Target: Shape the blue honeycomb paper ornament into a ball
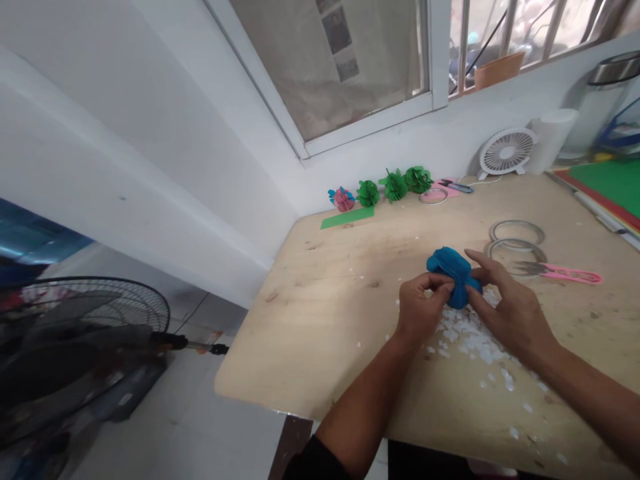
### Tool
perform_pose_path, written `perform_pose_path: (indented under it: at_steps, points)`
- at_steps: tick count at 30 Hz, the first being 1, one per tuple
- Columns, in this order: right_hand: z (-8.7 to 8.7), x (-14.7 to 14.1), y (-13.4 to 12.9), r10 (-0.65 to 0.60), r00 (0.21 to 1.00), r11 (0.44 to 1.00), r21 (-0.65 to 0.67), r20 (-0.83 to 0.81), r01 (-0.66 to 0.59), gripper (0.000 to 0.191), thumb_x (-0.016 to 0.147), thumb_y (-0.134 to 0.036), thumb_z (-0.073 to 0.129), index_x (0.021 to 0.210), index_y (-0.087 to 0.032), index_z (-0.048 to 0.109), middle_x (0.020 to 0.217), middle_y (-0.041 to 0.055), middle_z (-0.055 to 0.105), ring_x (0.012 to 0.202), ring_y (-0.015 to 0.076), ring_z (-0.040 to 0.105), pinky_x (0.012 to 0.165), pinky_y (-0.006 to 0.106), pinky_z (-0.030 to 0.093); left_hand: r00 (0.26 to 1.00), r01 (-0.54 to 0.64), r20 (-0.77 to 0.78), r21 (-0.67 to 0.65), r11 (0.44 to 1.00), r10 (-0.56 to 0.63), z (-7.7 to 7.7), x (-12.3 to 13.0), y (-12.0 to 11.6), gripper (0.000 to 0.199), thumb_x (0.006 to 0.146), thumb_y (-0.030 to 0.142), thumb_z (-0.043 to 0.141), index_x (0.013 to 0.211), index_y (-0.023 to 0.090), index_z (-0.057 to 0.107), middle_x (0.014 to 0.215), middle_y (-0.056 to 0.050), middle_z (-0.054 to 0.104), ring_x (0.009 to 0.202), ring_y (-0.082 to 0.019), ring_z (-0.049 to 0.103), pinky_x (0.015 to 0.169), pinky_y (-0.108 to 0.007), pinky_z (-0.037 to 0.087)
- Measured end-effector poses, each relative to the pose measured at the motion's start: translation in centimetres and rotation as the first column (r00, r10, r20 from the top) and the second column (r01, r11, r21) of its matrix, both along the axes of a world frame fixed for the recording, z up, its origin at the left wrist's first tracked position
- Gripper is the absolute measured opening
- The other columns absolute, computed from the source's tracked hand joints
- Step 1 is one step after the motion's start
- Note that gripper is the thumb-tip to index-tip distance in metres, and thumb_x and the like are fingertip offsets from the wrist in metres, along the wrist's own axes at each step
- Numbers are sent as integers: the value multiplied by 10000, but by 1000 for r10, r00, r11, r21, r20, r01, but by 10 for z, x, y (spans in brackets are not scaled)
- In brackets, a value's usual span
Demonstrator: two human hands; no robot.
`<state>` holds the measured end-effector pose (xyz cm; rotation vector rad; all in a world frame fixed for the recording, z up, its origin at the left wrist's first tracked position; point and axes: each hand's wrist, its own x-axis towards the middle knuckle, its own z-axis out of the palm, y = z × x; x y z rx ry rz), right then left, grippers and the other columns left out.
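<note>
While both hands are up over the right half of the table [300, 320], the blue piece [453, 267], folded and paper-like, sits between them, above a scatter of white scraps [467, 337]. Left hand [417, 303]: grip clamped, thumb and finger pinching the front of the blue piece. Right hand [513, 317]: grip also clamped, thumb and a finger on its right edge, index finger raised clear. Writing: pale label [125, 400] on the dark box by the floor fan [95, 320] is too small to read; print strip [339, 30] behind the window pane is blurred, can't make it out. Containers: tall one in the far right corner [590, 120], metallic lid on top, contents can't be told; blue basket-like item [623, 137] beside it, cut by the frame edge, contents unclear. White cylinder [553, 141] stands between the tall container and a small white fan [507, 152]. Right of the hands: two overlapping metal rings [517, 241], pink snips [573, 273] with blades over the nearer one. Back edge, left to right: pink-and-blue paper cluster [343, 199], three green paper clusters [395, 185], then a third ring [434, 203] partly over a pink sheet [449, 193], grey-blue snips [457, 187] lying on that. Green strip [349, 217] lies flat in front of the clusters. Far right: green sheet [607, 180] on top of a red one.
</note>
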<state>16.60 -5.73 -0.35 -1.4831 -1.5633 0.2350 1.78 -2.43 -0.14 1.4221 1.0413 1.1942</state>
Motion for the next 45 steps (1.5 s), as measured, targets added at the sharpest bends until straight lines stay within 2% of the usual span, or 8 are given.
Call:
perform_pose_path:
  at_steps: [11, 18, 23, 27, 32, 39, 42, 45]
  points:
    - [0, 2, -2, 9, 1000, 1000, 2, 29, -9, 476, 859, -346, 530, 1325, -277, 595, 972, 69, 765, 829, 262, 732, 738, 392, 581, 994, -11, -103, 67, 998, 18, 9, -3, -5, 98, 803, 239, 665, 779, 199, 751, 815, -48, 764, 768, -191, 666, 779, -336, 548]
    - [5, -1, -2, 7, 999, 999, 36, 51, -8, 448, 859, -318, 516, 1289, -251, 623, 991, 91, 763, 848, 267, 736, 765, 405, 584, 992, -45, -114, 88, 995, 55, 6, 1, -6, 95, 800, 225, 653, 774, 198, 741, 814, -48, 757, 784, -192, 667, 787, -329, 537]
    - [3, 4, 6, 51, 975, 997, -52, -217, -64, 540, 813, -333, 586, 1340, -218, 579, 899, 65, 759, 808, 241, 726, 742, 388, 594, 997, -35, -72, 56, 998, 39, 7, 3, -5, 105, 804, 236, 655, 790, 194, 750, 829, -49, 765, 784, -192, 675, 783, -331, 546]
    - [-3, 10, 15, 61, 875, 988, -94, -480, -121, 568, 786, -401, 681, 1319, -226, 588, 831, 48, 756, 739, 219, 713, 670, 355, 595, 996, -86, -13, 79, 993, 87, 8, 2, -4, 139, 817, 252, 646, 867, 191, 760, 852, -53, 775, 800, -183, 687, 801, -329, 554]
    - [-3, 10, 17, 18, 750, 977, -148, -662, -153, 597, 715, -438, 773, 1256, -235, 619, 778, 36, 745, 677, 218, 695, 648, 367, 594, 994, -93, 55, 75, 993, 89, 6, 1, -1, 146, 829, 236, 635, 906, 186, 749, 791, -41, 760, 758, -161, 686, 772, -305, 547]
    - [8, 6, 14, -3, 703, 966, -183, -711, -181, 522, 738, -394, 768, 1225, -272, 626, 783, 57, 750, 650, 232, 691, 649, 371, 583, 983, -184, 49, 142, 973, 179, 6, 0, 1, 148, 846, 257, 617, 915, 180, 723, 841, -54, 738, 807, -173, 670, 775, -314, 516]
    - [9, 5, 13, 4, 720, 972, -167, -694, -167, 535, 741, -410, 768, 1237, -271, 624, 773, 48, 743, 643, 230, 689, 655, 376, 586, 973, -230, 24, 183, 956, 229, 7, -2, 0, 179, 834, 260, 633, 979, 178, 699, 972, -84, 728, 925, -202, 669, 830, -342, 500]
    - [9, 6, 13, -4, 744, 980, -152, -668, -131, 532, 758, -414, 746, 1252, -259, 624, 776, 55, 734, 717, 249, 711, 689, 373, 586, 982, -187, 12, 167, 968, 188, 6, -1, -1, 315, 807, 280, 682, 1108, 192, 652, 1183, -119, 684, 1114, -248, 630, 910, -381, 486]
